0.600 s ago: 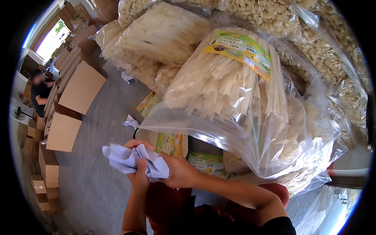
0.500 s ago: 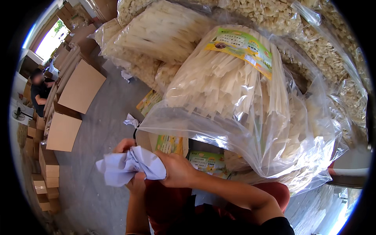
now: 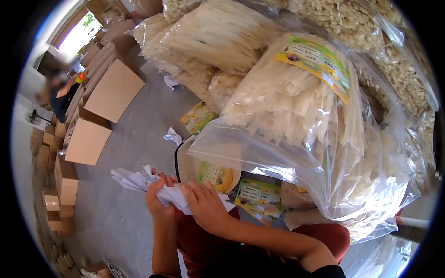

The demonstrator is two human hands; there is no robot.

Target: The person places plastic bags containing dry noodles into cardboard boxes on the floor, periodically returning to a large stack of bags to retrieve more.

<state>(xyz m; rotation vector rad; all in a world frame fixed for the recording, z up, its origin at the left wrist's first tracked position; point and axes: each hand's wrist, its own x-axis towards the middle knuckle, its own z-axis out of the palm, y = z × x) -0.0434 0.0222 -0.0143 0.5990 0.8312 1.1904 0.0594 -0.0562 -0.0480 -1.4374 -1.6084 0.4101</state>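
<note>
A crumpled sheet of white paper (image 3: 132,180) is between my hands, above my lap. My left hand (image 3: 160,201) has its thumb and fingers closed around the paper's middle. With bent fingers, my right hand (image 3: 207,211) grips the right part from above, and a corner of the paper shows past it. Just beyond my hands is a large clear plastic bag (image 3: 259,162) of pale, flat dry strips (image 3: 273,102). A green and yellow printed label (image 3: 317,62) lies on the strips inside it. Similar printed packets (image 3: 257,194) lie below the bag's open edge, by my right knee.
More bags of pale strips (image 3: 213,37) are piled at the back and right. Crumpled paper scraps (image 3: 173,136) lie on the grey floor (image 3: 134,129). Open cardboard boxes (image 3: 113,90) stand in a row at left, with a person (image 3: 62,97) beside them.
The paper bundle has been drawn out into a longer, flatter twist. My right hand now lies over it, and my left hand's grip has shifted. The whole view has swung slightly left.
</note>
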